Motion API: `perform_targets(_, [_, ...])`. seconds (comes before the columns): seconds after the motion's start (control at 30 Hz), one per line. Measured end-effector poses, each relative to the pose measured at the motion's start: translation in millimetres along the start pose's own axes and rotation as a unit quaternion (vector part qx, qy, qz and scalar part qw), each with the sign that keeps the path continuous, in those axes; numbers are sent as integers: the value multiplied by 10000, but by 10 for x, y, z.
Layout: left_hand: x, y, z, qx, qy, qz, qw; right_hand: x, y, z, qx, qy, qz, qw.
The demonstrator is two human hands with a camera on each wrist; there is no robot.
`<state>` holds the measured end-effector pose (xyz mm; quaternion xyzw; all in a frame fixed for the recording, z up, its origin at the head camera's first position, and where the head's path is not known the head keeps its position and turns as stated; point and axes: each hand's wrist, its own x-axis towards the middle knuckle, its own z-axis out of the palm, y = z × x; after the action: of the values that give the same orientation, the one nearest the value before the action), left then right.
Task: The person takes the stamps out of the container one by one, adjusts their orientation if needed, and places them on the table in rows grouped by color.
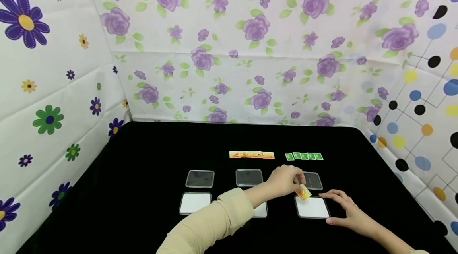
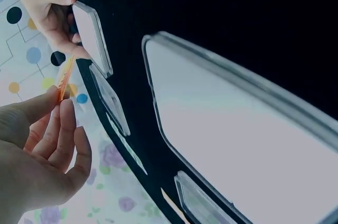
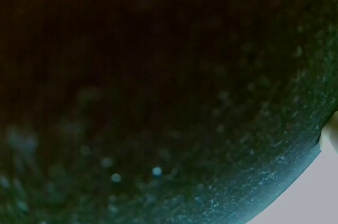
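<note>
My left hand point(image 1: 285, 180) pinches a small orange and yellow stamp point(image 1: 303, 192) between thumb and fingertips. In the left wrist view the stamp point(image 2: 65, 78) stands nearly edge-on above that hand's fingers point(image 2: 67, 129). Below it, at the right of the front row, lies a flat clear-rimmed case point(image 1: 312, 208) with a white face. My right hand point(image 1: 348, 214) holds this case at its right side, thumb at the near corner and a finger at the far corner. Dark cloth and one blurred fingertip point(image 3: 330, 135) fill most of the right wrist view.
Behind lie three clear covers point(image 1: 200, 179), one point(image 1: 309, 181) partly behind my left hand. Two more white-faced cases point(image 1: 195, 203) sit to the left, one partly under my sleeve. Farther back are a row of orange stamps point(image 1: 251, 155) and several green stamps point(image 1: 304, 156) on black cloth point(image 1: 143, 154).
</note>
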<state>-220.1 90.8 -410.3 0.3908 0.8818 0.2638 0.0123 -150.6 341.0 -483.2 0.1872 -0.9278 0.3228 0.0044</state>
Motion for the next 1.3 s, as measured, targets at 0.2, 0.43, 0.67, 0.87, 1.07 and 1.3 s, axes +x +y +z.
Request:
perform_targets(0.2, [-40, -44, -40, 65, 170, -127, 9998, -29, 14, 21, -43, 49, 25, 10000])
perform_targets(0.43, [-54, -146, -111, -136, 354, -376, 9986, 29, 0, 4, -88, 40, -69, 9999])
perform_targets(0.67, [-87, -271, -283, -317, 457, -690, 9961, 26, -7, -9, -69, -4, 6, 10000])
perform_targets(0.87, [-114, -362, -383, -536, 512, -949, 9927, 25, -8, -11, -15, 4, -18, 10000])
perform_targets(1.07, [-153, -431, -455, -589, 634, -1018, 9910, 37, -12, 4, -94, 206, -333, 9992])
perform_targets(1.3, [-248, -554, -558, -931, 672, -1062, 9877, 5, -14, 1, 6, 68, -118, 9999])
